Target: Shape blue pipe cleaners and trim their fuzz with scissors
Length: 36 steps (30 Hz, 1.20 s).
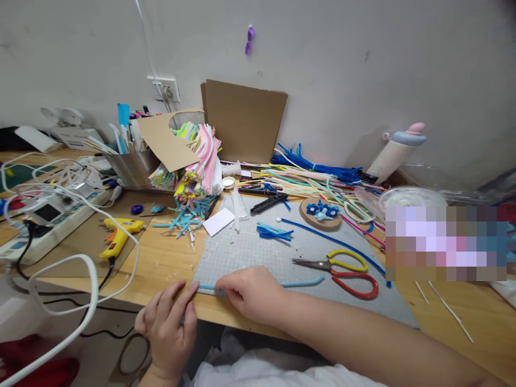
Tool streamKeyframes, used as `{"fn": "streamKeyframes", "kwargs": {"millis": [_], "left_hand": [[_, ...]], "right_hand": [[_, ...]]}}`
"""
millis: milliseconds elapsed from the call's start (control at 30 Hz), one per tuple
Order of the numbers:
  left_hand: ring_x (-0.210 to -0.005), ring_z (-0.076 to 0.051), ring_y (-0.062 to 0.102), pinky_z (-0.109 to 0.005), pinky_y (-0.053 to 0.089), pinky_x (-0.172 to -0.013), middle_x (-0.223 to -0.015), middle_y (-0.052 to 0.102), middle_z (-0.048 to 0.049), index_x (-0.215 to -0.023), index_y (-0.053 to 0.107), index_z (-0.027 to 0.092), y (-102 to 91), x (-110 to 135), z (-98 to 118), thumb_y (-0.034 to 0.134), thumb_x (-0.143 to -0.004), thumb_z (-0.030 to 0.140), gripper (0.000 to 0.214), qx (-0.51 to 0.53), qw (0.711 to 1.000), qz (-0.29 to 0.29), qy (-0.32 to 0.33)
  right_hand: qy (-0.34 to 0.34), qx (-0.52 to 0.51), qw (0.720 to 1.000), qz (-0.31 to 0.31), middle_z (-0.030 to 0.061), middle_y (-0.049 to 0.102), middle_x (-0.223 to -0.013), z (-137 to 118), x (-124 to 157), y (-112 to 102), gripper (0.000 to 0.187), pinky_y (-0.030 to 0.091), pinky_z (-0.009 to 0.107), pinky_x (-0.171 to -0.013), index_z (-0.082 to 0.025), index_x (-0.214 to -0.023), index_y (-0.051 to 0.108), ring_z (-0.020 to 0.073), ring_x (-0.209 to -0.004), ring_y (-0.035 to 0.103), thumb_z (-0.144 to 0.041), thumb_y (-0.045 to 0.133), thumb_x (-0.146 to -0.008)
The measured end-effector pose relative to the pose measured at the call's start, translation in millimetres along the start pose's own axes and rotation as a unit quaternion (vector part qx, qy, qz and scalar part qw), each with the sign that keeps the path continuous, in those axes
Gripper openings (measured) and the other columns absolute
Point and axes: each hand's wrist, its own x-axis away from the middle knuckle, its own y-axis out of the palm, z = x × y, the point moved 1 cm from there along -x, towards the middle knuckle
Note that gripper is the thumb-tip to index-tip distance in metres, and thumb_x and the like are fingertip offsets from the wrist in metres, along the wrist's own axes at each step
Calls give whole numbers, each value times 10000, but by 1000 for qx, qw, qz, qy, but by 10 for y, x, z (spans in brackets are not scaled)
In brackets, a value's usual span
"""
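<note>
A light blue pipe cleaner [302,282] lies along the front of a grey cutting mat [237,258], its right tip bent slightly upward. Over its middle is my right hand [253,294], with fingers closed and pressed down on it. My left hand [171,322] is at the table's front edge, its index fingertip and thumb around the pipe cleaner's left end, which the fingers partly hide. Scissors [322,264] with one yellow and one red handle lie open to the right. Beyond the hands are a dark blue pipe cleaner [334,238] and a small blue bundle [274,232].
A yellow glue gun [119,236] and a power strip [56,228] with looping white cables occupy the left side. A round wooden slice [309,220] bears blue flowers. Pipe cleaner bundles [203,156], a metal pot [131,169] and cardboard [245,121] stand behind.
</note>
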Motion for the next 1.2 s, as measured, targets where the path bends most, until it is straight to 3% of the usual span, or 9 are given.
{"fn": "streamKeyframes", "kwargs": {"millis": [500, 733, 867, 1200], "left_hand": [[-949, -234, 557, -394, 350, -863, -1061, 640, -51, -1042, 666, 294, 14, 7, -13, 565, -741, 168, 342, 7, 1000, 9, -8], [-968, -252, 547, -415, 351, -873, -1063, 636, -65, -1033, 664, 280, 0, 5, -7, 567, -733, 161, 337, 5, 1000, 6, -3], [-964, -246, 549, -402, 351, -868, -1063, 634, -66, -1030, 663, 272, -3, 3, -11, 559, -738, 170, 326, 1, 1000, 5, 4], [-992, -267, 540, -426, 355, -862, -1054, 636, -85, -969, 644, 246, 30, 37, -54, 561, -739, 167, 258, 8, 1000, 16, 17]], "right_hand": [[-18, 92, 994, -55, 14, 721, -840, -50, -63, -86, 287, 357, 223, -562, -274, -1005, 641, 162, -733, 648, -188, 438, -821], [-107, 211, 963, -127, 53, 707, -726, -274, -210, -303, 121, 383, 243, -472, -176, -787, 646, 189, -617, 641, -152, 530, -765], [-145, 237, 949, -146, 51, 704, -691, -382, -335, -363, 158, 421, 258, -480, -165, -693, 650, 191, -612, 637, -133, 526, -787], [-196, 245, 932, -183, 30, 719, -796, -501, -593, -277, 203, 458, 280, -579, -165, -723, 665, 191, -735, 644, -94, 504, -825]]}}
